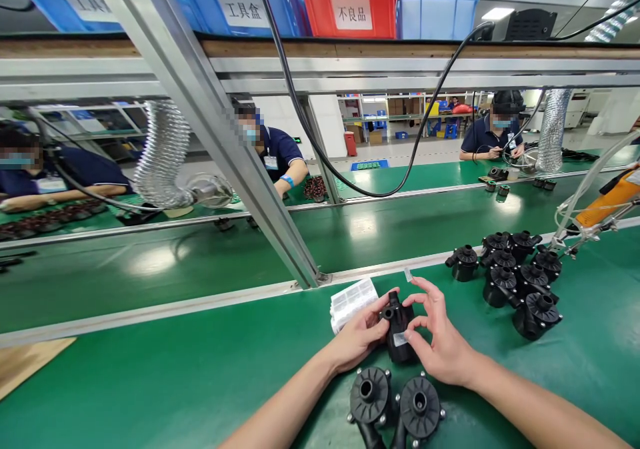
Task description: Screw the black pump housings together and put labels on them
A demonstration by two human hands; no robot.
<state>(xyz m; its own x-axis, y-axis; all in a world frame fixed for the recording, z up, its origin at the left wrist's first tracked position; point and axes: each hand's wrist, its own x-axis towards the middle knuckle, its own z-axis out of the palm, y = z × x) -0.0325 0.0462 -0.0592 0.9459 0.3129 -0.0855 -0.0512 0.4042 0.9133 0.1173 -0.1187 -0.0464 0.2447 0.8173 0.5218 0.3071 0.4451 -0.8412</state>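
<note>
My left hand [359, 337] and my right hand [436, 339] grip a small black plastic pump body [399, 329] between them, just above the green bench. My right thumb presses on a small clear label on its side, while the fingers above are spread. A white sheet of labels [351, 301] lies right behind my left hand. Two black pump units [395, 403] with round ribbed covers lie between my forearms, close to me.
Several more black pumps [515, 272] cluster to the right. A green conveyor belt [210, 255] runs across beyond a metal rail, and a slanted aluminium strut [235, 162] rises from it. Other workers sit on the far side. Coloured bins [345, 2] stand on the overhead shelf.
</note>
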